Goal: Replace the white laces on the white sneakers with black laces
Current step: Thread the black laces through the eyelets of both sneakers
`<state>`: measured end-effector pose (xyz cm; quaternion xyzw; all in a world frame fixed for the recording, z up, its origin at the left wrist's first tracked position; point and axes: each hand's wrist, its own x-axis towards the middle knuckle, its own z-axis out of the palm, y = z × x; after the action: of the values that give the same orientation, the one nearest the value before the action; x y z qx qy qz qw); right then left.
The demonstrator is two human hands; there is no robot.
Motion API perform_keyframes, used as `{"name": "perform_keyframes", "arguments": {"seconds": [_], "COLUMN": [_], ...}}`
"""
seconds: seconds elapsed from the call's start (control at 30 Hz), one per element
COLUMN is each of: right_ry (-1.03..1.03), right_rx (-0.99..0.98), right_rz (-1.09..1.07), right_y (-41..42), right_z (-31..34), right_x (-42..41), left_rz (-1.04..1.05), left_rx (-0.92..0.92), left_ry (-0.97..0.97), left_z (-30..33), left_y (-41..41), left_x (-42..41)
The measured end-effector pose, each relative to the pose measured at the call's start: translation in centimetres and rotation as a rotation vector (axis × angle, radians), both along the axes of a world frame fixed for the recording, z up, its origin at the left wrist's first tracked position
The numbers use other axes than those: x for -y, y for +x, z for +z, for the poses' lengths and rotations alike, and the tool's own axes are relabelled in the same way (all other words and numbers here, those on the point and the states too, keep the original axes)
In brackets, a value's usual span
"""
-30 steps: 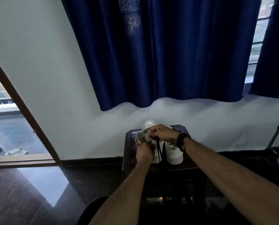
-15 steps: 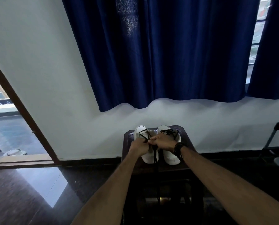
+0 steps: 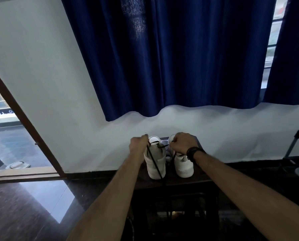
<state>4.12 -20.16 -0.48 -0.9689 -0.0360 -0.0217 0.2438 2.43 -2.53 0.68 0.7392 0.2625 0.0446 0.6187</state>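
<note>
Dark tabletop [image 3: 180,182] under blue curtains [image 3: 180,58]: left hand [image 3: 138,144] and right hand [image 3: 183,143] each pinch a black lace [image 3: 154,160] end, fingers curled tight, pulling apart above the left sneaker [image 3: 154,162].

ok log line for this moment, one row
step: tightening black lace | left hand: pinches lace end | right hand: grips other end | left sneaker: on stool

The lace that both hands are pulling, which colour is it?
Black. The lace shows best in the head view, against the white sneaker.
</note>
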Motion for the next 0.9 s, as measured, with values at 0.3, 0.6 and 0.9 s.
{"name": "perform_keyframes", "arguments": {"seconds": [0.3,0.6,0.9], "right_ry": [0.779,0.770,0.522], "right_rx": [-0.543,-0.342,-0.130], "right_rz": [0.624,0.401,0.351], "right_y": [-1.2,0.0,1.0], "right_z": [1.5,5.4,7.6], "right_x": [-2.9,2.4,0.8], "left_rz": [-0.100,0.326,-0.518], "left_rx": [0.129,-0.058,0.287], "left_ry": [-0.380,0.451,0.146], "left_z": [6.5,2.0,3.8], "left_y": [0.2,-0.2,-0.7], "left_x": [-0.9,-5.4,-0.6]}}
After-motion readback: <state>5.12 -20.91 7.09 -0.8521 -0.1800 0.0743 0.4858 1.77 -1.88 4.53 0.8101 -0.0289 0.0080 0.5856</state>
